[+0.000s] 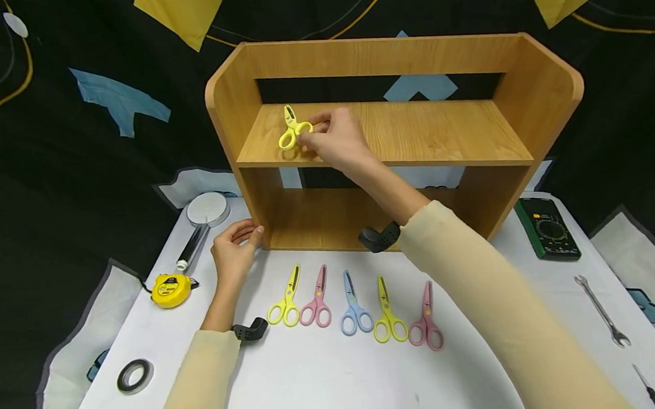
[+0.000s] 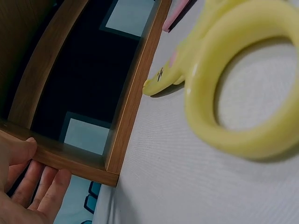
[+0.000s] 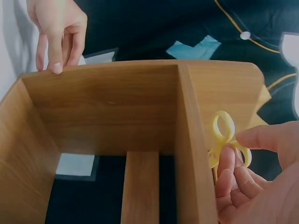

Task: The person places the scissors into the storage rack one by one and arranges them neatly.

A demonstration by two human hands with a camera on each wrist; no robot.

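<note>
Tape roll [image 1: 134,376] and yellow tape measure [image 1: 170,290] lie at 8 o'clock. Left hand [image 1: 233,248], fingers relaxed, steadies the wooden shelf unit [image 1: 397,142] at its lower left corner. Right hand [image 1: 335,138] pinches the yellow scissors [image 1: 292,129] by a handle loop on the upper shelf, 12 o'clock. Five scissors [image 1: 355,304] lie in a row at 6 o'clock. Risk: the light pinch may slip, and the pair could slide off the shelf's front edge.
</note>
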